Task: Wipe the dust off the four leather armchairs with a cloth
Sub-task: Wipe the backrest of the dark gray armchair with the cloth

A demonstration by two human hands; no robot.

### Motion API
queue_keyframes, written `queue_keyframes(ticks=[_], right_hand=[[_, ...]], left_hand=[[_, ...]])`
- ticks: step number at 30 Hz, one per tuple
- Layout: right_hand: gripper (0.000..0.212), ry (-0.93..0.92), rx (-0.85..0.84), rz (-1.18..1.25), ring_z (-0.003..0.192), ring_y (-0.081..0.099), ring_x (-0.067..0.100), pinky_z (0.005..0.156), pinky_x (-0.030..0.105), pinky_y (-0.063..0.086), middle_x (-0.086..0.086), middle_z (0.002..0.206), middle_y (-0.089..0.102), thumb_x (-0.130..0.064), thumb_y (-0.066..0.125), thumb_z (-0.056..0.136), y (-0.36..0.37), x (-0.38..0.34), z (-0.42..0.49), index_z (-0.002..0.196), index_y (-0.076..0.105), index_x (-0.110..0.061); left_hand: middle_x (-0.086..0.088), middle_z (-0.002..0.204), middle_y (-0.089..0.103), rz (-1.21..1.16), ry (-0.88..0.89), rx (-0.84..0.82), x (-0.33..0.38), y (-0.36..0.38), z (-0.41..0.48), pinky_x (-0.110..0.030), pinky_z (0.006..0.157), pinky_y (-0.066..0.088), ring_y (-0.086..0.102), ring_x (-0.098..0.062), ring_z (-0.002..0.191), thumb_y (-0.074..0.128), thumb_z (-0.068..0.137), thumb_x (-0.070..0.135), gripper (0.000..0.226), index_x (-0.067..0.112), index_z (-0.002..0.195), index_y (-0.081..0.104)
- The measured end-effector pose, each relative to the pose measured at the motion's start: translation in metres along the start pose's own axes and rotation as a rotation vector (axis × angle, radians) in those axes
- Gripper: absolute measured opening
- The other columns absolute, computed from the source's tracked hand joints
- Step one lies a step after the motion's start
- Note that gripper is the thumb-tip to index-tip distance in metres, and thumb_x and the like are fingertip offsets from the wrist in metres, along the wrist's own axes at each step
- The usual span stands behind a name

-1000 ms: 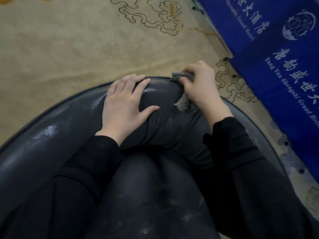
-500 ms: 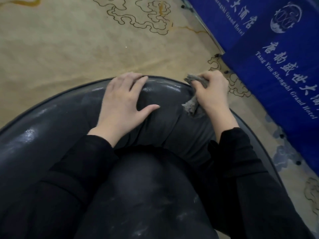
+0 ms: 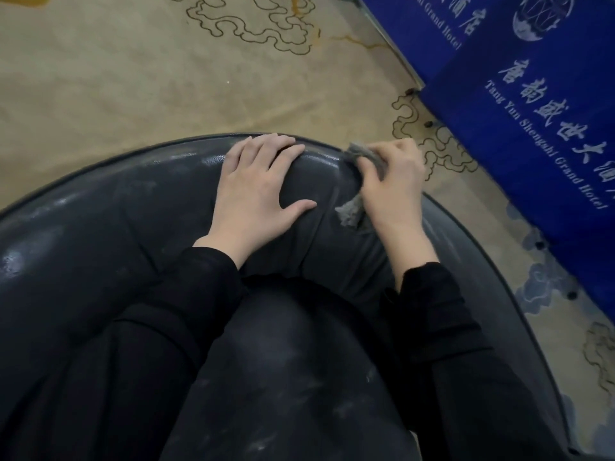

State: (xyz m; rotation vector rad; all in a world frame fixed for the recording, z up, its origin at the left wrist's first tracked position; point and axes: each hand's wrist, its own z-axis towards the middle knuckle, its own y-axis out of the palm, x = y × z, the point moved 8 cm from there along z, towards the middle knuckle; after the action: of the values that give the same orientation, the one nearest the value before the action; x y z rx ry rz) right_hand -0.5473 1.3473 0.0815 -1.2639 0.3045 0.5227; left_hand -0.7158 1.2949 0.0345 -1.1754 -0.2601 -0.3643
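Note:
A dark grey leather armchair [image 3: 109, 227] with a curved back fills the lower part of the head view; pale dust smears mark its seat cushion [image 3: 293, 377]. My left hand [image 3: 256, 194] lies flat and open on the top of the backrest, fingers spread. Just to its right, my right hand [image 3: 392, 184] is shut on a small grey cloth [image 3: 351, 212], pressing it against the backrest near the rim. Part of the cloth sticks out above and below my fingers. Black sleeves cover both forearms.
Beige carpet [image 3: 133, 78] with dark cloud outlines lies beyond the chair. A blue banner [image 3: 519, 94] with white hotel lettering stands at the right, close to the chair's right side.
My right hand has slid the cloth to the right along the backrest rim. The left hand has stayed flat in about the same spot. The view has shifted slightly.

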Motion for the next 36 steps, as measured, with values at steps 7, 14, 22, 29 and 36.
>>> queue_keyframes(ticks=[7, 14, 22, 29, 36], right_hand=[[0.013, 0.014, 0.169, 0.056, 0.094, 0.049, 0.022, 0.082, 0.003, 0.029, 0.000, 0.093, 0.047, -0.006, 0.060, 0.088, -0.009, 0.012, -0.036, 0.098, 0.068, -0.004], [0.015, -0.132, 0.155, 0.043, 0.091, 0.047, 0.023, 0.083, 0.016, 0.035, 0.012, 0.094, 0.054, 0.001, 0.061, 0.084, 0.013, -0.020, -0.058, 0.097, 0.068, 0.000], [0.015, -0.114, 0.185, 0.074, 0.091, 0.048, 0.021, 0.083, 0.009, 0.033, 0.010, 0.093, 0.054, 0.000, 0.062, 0.084, 0.006, -0.017, -0.062, 0.097, 0.069, -0.002], [0.015, -0.087, 0.146, 0.113, 0.090, 0.048, 0.020, 0.083, 0.019, 0.040, 0.009, 0.094, 0.054, 0.000, 0.063, 0.084, 0.020, -0.011, -0.096, 0.098, 0.069, -0.003], [0.015, -0.090, 0.181, 0.133, 0.089, 0.049, 0.022, 0.083, 0.024, 0.042, 0.011, 0.094, 0.054, 0.001, 0.063, 0.084, 0.023, -0.016, -0.101, 0.098, 0.069, -0.001]], left_hand=[[0.001, 0.139, 0.050, -0.007, 0.017, 0.021, -0.001, -0.001, -0.001, -0.035, 0.114, 0.014, 0.040, -0.024, 0.133, 0.057, 0.078, 0.060, 0.071, 0.018, 0.135, 0.052], [-0.001, 0.139, 0.050, -0.005, 0.034, 0.043, -0.001, -0.002, -0.001, -0.033, 0.112, 0.013, 0.040, -0.025, 0.132, 0.062, 0.078, 0.055, 0.069, 0.016, 0.134, 0.053], [-0.001, 0.138, 0.050, -0.021, 0.035, 0.050, -0.001, -0.002, -0.001, -0.035, 0.111, 0.016, 0.040, -0.025, 0.131, 0.064, 0.077, 0.052, 0.068, 0.016, 0.133, 0.053], [0.000, 0.138, 0.049, -0.024, 0.041, 0.044, 0.000, -0.002, -0.002, -0.036, 0.112, 0.017, 0.040, -0.025, 0.132, 0.063, 0.079, 0.054, 0.067, 0.017, 0.135, 0.051], [-0.001, 0.139, 0.050, -0.022, 0.046, 0.049, -0.001, -0.002, -0.002, -0.036, 0.112, 0.016, 0.039, -0.025, 0.132, 0.061, 0.079, 0.054, 0.068, 0.017, 0.135, 0.051]])
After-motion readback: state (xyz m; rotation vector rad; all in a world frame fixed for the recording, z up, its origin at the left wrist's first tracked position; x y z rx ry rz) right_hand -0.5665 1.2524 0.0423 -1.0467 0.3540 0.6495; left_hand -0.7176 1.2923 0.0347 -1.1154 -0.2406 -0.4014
